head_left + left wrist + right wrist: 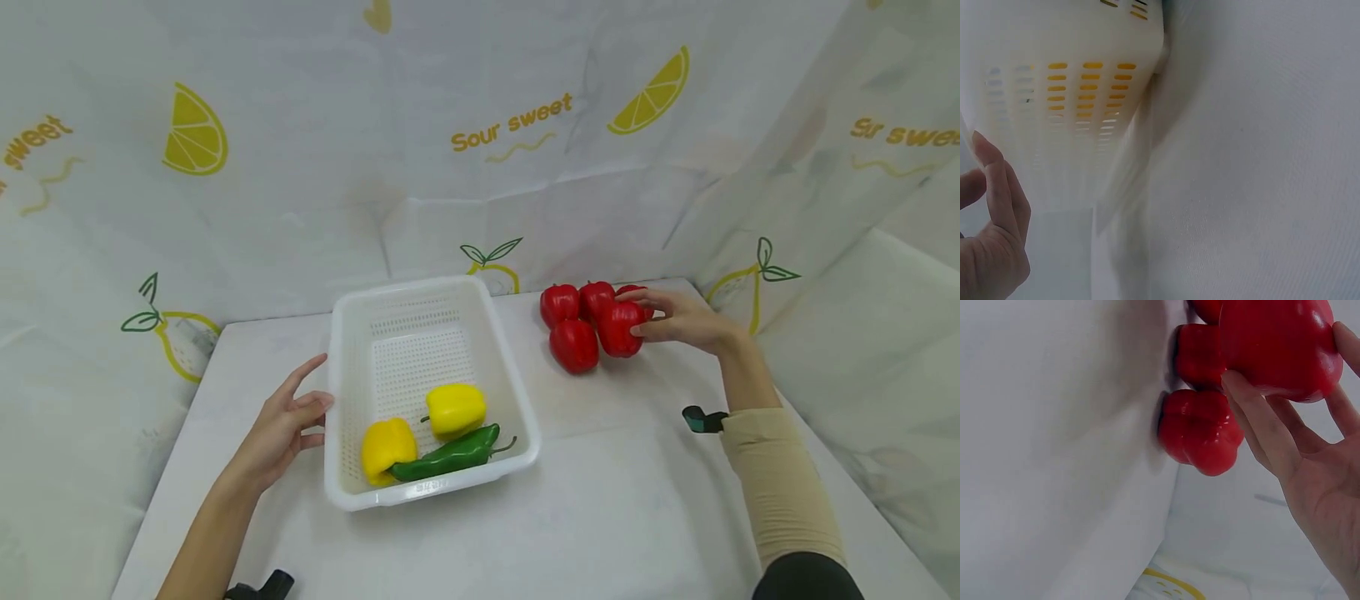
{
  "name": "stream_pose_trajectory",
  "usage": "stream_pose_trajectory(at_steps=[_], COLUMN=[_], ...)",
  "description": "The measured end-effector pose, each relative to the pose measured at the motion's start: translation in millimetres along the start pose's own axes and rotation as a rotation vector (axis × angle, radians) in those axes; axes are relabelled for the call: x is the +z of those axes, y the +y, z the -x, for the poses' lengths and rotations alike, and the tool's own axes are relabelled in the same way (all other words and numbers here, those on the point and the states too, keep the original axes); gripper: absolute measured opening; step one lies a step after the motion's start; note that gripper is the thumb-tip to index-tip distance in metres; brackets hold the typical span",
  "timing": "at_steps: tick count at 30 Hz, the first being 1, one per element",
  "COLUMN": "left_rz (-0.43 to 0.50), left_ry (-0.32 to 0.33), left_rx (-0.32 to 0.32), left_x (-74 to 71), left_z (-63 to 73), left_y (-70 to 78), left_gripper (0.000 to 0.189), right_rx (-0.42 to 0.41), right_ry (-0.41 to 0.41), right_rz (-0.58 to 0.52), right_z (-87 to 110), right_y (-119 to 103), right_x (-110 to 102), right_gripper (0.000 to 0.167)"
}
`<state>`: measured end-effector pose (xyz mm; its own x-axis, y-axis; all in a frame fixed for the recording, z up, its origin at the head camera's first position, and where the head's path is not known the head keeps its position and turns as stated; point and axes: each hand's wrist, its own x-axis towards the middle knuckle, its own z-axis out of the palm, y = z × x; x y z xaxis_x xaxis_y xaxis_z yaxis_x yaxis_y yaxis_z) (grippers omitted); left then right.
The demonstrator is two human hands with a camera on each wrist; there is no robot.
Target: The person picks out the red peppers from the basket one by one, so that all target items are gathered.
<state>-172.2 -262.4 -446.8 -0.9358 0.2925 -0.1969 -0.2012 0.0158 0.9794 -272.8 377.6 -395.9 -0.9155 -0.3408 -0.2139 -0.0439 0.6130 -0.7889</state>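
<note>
My right hand (678,323) grips a red bell pepper (620,330) between thumb and fingers. In the right wrist view, this red bell pepper (1279,347) is in front of other red ones, such as the lobed bell pepper (1200,431) beyond my fingers. A white plastic basket (431,289) stands to the left on the table. Inside its near end lie a yellow bell pepper (457,412), a second yellow bell pepper (387,450) and a long green pepper (453,455). My left hand (279,429) touches the basket's left side with mostly straight fingers, also seen against the slotted wall (1054,137).
More red bell peppers cluster at the table's back right, including one at the front (574,346) and one behind it (559,305). A white tabletop (600,517) lies under everything. A lemon-printed white cloth (300,208) hangs behind and at the sides.
</note>
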Motion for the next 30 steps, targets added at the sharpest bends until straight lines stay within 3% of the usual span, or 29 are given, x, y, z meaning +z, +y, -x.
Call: stream_pose_trajectory(at_steps=[13, 30], left_rz=[-0.048, -0.127], left_ry=[-0.019, 0.0], left_rx=[0.004, 0.0], left_x=[-18.0, -26.2], left_z=[-6.0, -5.7], left_y=[5.3, 8.8], left_gripper=[0.073, 0.071], right_rx=[0.075, 0.102], right_ry=[-0.035, -0.074], right_rz=[-0.033, -0.073], right_z=[-4.8, -15.0], right_y=[15, 29], right_x=[4, 11], right_gripper=[0.067, 0.068])
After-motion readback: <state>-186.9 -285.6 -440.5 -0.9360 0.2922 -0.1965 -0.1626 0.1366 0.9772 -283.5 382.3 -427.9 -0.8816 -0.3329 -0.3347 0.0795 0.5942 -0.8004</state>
